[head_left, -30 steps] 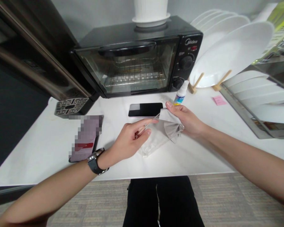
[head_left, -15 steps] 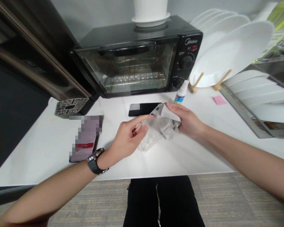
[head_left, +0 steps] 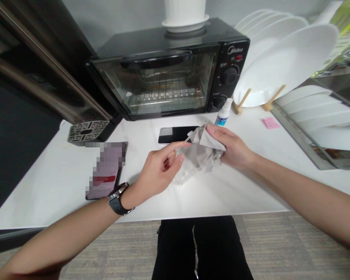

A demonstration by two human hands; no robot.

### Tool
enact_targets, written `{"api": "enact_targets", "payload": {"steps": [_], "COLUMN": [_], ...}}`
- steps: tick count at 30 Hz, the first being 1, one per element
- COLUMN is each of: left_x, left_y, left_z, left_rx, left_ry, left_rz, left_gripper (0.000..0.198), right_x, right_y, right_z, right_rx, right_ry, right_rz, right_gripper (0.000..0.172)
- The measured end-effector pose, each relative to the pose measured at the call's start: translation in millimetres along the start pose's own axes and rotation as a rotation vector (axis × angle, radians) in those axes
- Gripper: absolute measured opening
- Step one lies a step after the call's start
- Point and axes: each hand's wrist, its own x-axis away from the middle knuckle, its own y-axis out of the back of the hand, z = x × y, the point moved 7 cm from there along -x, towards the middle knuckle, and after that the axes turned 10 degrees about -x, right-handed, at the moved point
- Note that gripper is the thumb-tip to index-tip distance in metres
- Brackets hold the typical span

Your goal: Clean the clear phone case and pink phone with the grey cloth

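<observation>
My left hand (head_left: 160, 166) pinches a thin, clear, rod-like piece (head_left: 181, 144), possibly an eyeglass temple, between thumb and fingers. Its far end disappears into a grey pinked-edge cloth (head_left: 210, 142). My right hand (head_left: 235, 147) grips that cloth, and whatever is inside the folds is hidden. Under both hands, a crumpled translucent plastic bag (head_left: 182, 177) lies on the white table (head_left: 58, 190). A black wristwatch (head_left: 118, 199) sits on my left wrist. A small spray bottle (head_left: 224, 113) stands just beyond my right fingers.
A black phone (head_left: 175, 134) lies beyond the cloth, and a pixelated device (head_left: 106, 171) lies to the left. A black toaster oven (head_left: 163, 74) stands behind them. White plates (head_left: 282, 66) on wooden stands, a metal dish rack (head_left: 317, 126) and a pink note (head_left: 270, 123) are at right.
The grey cloth has bunched up and shifted toward my left hand, with my right hand closing over it. My left hand has risen slightly, and the plastic bag looks more gathered beneath the cloth.
</observation>
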Motion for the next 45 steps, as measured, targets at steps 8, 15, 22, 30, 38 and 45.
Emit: {"api": "enact_targets", "payload": {"steps": [8, 15, 22, 30, 38, 45], "left_x": [2.1, 3.8, 2.1, 0.3, 1.2, 2.8], "left_y": [-4.4, -7.3, -3.1, -1.1, -4.1, -6.1], "left_z": [-4.1, -4.8, -4.6, -3.1, -3.9, -5.3], "left_rx": [-0.006, -0.036, -0.035, -0.009, 0.019, 0.026], "left_ry": [-0.016, -0.028, -0.01, 0.017, 0.013, -0.015], "left_rz": [0.08, 0.115, 0.078, 0.053, 0.081, 0.095], "left_gripper": [0.04, 0.039, 0.04, 0.042, 0.039, 0.034], "right_x": [-5.2, -2.0, -1.4, 2.6, -0.3, -2.6], "right_y": [6.7, 9.1, 0.6, -3.4, -0.4, 5.0], "right_z": [-0.5, -3.6, 1.0, 5.6, 8.5, 4.3], "right_rx": [0.155, 0.227, 0.188, 0.077, 0.142, 0.205], "right_ry": [0.05, 0.011, 0.029, 0.031, 0.11, 0.101], "right_rz": [0.001, -0.008, 0.027, 0.039, 0.046, 0.03], "right_gripper": [0.073, 0.08, 0.067, 0.042, 0.06, 0.073]}}
